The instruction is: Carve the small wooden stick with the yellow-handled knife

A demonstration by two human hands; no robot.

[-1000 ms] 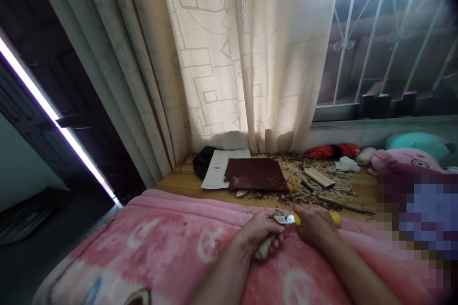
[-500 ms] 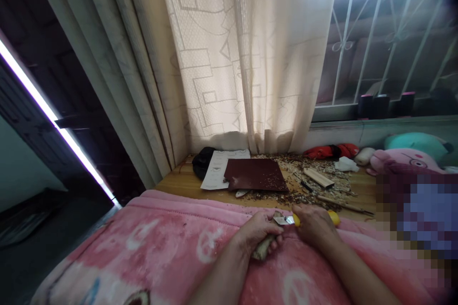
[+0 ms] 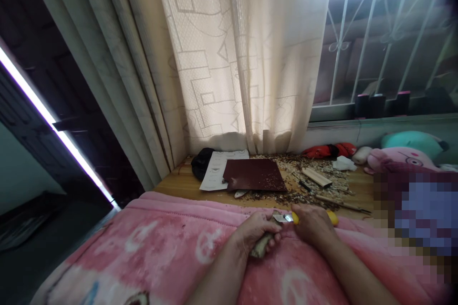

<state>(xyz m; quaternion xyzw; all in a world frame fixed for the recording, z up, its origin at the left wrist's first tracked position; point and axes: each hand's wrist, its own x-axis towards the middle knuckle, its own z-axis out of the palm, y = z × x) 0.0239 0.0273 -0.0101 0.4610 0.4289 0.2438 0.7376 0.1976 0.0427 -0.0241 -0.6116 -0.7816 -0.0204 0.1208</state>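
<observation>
My left hand [image 3: 258, 232] is closed around a short, rough piece of wood [image 3: 260, 246], whose lower end sticks out below the fingers. In my right hand [image 3: 313, 223] is a utility knife with a yellow handle [image 3: 332, 218]. Its silvery blade [image 3: 282, 218] points left and reaches the upper end of the wood beside my left thumb. Whether the edge is biting into the wood cannot be made out. Both hands are over a pink patterned blanket [image 3: 161, 243].
Behind the blanket, a wooden table [image 3: 186, 188] bears scattered shavings [image 3: 286, 196], a dark red board [image 3: 254, 175], white paper [image 3: 211, 176], a pale wood block [image 3: 317, 177] and a thin pointed tool [image 3: 343, 204]. Plush toys [image 3: 404, 157] lie at right. Curtains [image 3: 211, 66] hang behind.
The view has shifted slightly. My hands keep nearly the same pose, the wood and the knife still in them, with the blade at the wood's upper end.
</observation>
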